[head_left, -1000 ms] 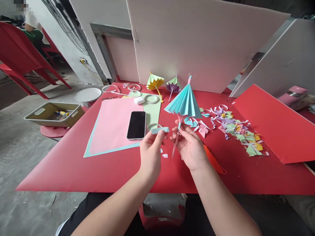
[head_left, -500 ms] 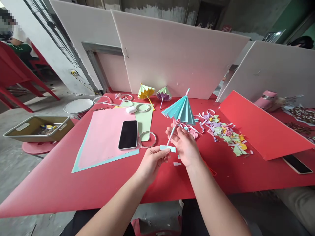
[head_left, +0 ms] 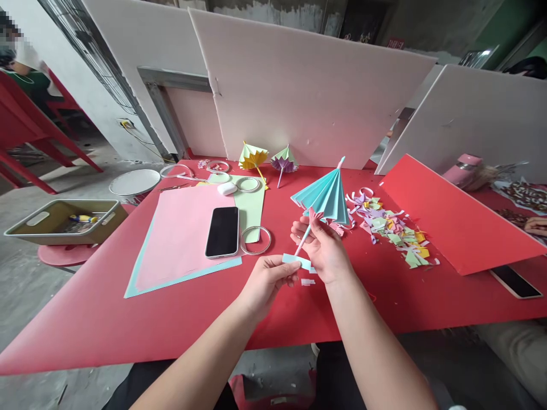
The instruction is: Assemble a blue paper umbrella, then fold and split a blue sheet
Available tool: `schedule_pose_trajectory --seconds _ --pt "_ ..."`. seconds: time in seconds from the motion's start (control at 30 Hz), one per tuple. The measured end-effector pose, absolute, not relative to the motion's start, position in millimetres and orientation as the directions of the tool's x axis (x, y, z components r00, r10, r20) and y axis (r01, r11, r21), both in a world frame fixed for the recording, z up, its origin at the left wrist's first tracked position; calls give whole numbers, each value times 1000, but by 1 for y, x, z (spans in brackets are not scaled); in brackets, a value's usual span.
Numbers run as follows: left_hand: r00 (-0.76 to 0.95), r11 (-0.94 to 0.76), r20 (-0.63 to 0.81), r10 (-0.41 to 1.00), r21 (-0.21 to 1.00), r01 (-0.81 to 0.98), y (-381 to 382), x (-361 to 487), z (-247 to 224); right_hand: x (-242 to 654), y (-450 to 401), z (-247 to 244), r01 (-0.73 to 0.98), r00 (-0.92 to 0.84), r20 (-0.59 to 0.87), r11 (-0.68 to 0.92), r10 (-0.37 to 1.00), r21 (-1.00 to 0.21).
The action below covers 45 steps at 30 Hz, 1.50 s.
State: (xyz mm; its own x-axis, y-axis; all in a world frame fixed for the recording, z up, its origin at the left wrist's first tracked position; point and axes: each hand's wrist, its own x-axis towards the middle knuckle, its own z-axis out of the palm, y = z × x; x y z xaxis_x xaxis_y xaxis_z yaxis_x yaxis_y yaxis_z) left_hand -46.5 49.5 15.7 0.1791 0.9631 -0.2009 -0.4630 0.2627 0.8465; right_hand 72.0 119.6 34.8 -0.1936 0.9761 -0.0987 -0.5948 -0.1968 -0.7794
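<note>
A small teal paper umbrella (head_left: 325, 196) with a pink tip and pale pink stick tilts up to the right above the table. My right hand (head_left: 322, 247) pinches it at the pink folded paper below the canopy, the other fingers loosely spread. Between thumb and fingers, my left hand (head_left: 271, 279) holds a small light-blue paper strip (head_left: 297, 261), which meets the stick's lower end. Small pale scraps (head_left: 307, 282) lie just below the strip on the red table (head_left: 192, 330).
Left are a black phone (head_left: 223, 232), pink paper (head_left: 175, 239) and tape rolls. Two small umbrellas, one yellow-green (head_left: 253, 156), stand behind. Right are colourful scraps (head_left: 391, 225) and a slanted red board (head_left: 453, 216). Another person's hand (head_left: 536, 225) shows at the far right.
The umbrella and my right hand have shifted slightly right, and the umbrella tilts more. The strip in my left hand has turned a little. Another person's hand has appeared at the right edge.
</note>
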Motion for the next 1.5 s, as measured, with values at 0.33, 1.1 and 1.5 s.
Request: schedule_pose_trajectory --seconds 0.33,1.1,1.5 --pt "251 298 -185 950 780 -551 50 -47 18 81 123 32 -633 -438 24 -290 899 -718" --pt "311 344 -185 932 723 -599 43 -45 25 77 124 28 -743 -308 89 -181 947 -644" --pt "174 239 -174 969 831 -501 44 -42 29 75 123 31 -705 -226 83 -105 970 -701"
